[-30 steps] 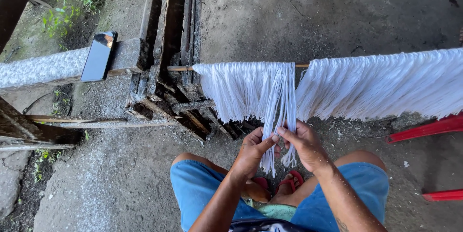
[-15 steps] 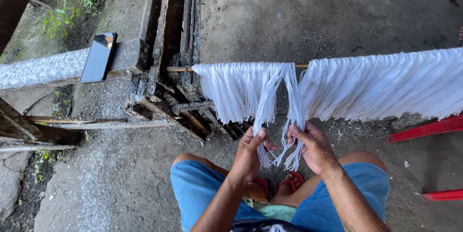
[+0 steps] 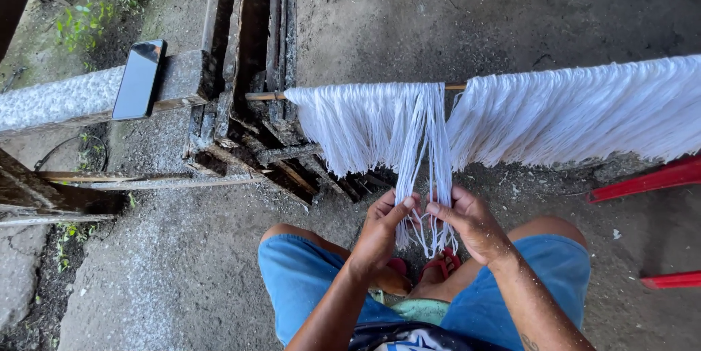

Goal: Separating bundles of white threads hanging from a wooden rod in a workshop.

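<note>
White strands [image 3: 365,121] hang as a fringe from a thin horizontal stick [image 3: 264,95] in front of me. A second, wider mass of white strands [image 3: 584,110] hangs to the right. Between them a small bundle of strands [image 3: 423,176] is pulled straight down. My left hand [image 3: 380,230] pinches the bundle's left side at its lower end. My right hand [image 3: 471,221] pinches its right side, fingertips almost touching the left hand. Both hands sit above my knees in blue shorts [image 3: 299,278].
A dark phone [image 3: 139,79] lies on a grey concrete beam [image 3: 44,103] at the left. Dark wooden planks [image 3: 255,44] run away behind the stick. Red plastic chair legs [image 3: 642,183] stand at the right. Red sandals [image 3: 438,267] show between my knees on the concrete floor.
The bundle, spread apart half a second ago, is now drawn together into a straight narrow hank. Both hands have come closer together under it.
</note>
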